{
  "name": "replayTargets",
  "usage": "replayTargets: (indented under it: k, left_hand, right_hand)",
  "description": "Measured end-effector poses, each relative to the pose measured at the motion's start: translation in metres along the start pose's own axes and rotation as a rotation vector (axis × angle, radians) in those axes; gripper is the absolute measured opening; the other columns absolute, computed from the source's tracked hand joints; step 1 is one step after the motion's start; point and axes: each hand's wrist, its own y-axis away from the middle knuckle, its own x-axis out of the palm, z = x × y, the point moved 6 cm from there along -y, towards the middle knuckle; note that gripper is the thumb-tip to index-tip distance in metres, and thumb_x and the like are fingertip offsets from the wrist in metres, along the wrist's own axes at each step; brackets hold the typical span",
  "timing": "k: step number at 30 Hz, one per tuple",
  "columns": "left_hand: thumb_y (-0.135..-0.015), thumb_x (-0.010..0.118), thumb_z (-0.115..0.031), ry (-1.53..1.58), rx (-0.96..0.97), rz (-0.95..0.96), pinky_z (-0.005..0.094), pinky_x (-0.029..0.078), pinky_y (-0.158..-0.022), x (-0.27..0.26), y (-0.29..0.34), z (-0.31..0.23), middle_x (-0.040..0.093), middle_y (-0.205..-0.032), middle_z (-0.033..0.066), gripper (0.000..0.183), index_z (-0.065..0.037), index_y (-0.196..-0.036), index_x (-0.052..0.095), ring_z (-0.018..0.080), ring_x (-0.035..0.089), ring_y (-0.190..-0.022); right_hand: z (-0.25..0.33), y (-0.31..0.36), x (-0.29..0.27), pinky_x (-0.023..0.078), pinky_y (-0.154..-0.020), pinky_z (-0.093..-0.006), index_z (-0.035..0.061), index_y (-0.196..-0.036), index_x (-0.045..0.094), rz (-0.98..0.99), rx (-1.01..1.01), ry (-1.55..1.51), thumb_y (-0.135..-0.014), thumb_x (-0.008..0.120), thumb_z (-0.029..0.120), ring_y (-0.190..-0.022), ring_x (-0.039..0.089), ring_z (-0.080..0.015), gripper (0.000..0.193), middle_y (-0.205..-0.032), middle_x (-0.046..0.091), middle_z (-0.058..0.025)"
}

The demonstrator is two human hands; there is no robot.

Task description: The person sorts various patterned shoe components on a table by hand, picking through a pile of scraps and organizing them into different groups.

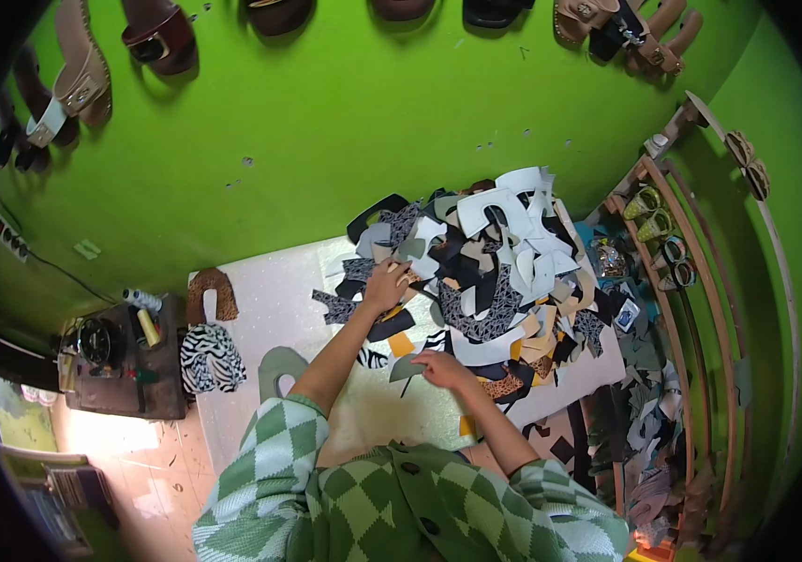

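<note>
On the pale table [270, 281] lies a heap of cut material scraps [481, 323] in white, black, tan, yellow and animal prints. My left hand [386, 286] reaches into the heap's left side with bent fingers. Just beyond those fingertips is a grey-green scrap [409, 250]; whether they grip it is not visible. Closer to me, my right hand [442, 369] is closed on the edge of a grey-green cut piece [406, 368], held at the heap's near edge. Beside my left forearm lies a larger grey-green U-shaped piece [274, 363].
At the table's left are a brown U-shaped piece [223, 286] and a zebra-print bundle [213, 358]. A dark stand [162, 384] carries thread cones. More scraps [645, 421] lie beyond the right edge, by a wooden rack [691, 347] with sandals. Shoes hang on the green wall [326, 131].
</note>
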Motion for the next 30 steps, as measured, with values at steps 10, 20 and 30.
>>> replayTargets:
  k: [10,20,30]
  left_hand:
    - [-0.092,0.056,-0.019,0.287,0.077,-0.353,0.0381,0.048,-0.092,-0.012,-0.016,0.006,0.062,-0.12,0.0167,0.032,0.0,-0.116,0.063,0.0339,0.061,-0.106]
    - [-0.083,0.068,0.004,0.627,-0.014,-0.588,0.0237,0.054,-0.074,-0.105,0.122,0.039,0.064,-0.1,0.0079,0.015,0.004,-0.098,0.065,0.0116,0.065,-0.081]
    - [-0.075,0.075,0.0,0.446,0.016,-0.373,0.0273,0.053,-0.07,-0.144,0.225,0.0,0.065,-0.096,0.0086,0.032,0.001,-0.1,0.055,0.0167,0.07,-0.082]
  right_hand:
    - [0.003,0.024,-0.003,0.046,-0.094,-0.0386,0.0088,-0.113,0.064,-0.31,-0.131,-0.138,-0.079,0.055,0.0,-0.111,0.056,-0.0301,0.036,-0.121,0.058,-0.0092]
    - [0.119,0.004,-0.091,0.042,-0.088,-0.0403,0.0055,-0.108,0.06,-0.855,-0.214,-0.161,-0.082,0.065,0.011,-0.103,0.055,-0.0312,0.027,-0.105,0.057,-0.0125]
    - [0.211,-0.037,-0.062,0.046,-0.08,-0.0339,0.0096,-0.106,0.065,-0.399,-0.245,-0.175,-0.079,0.071,0.033,-0.084,0.066,-0.022,0.036,-0.09,0.07,-0.0058]
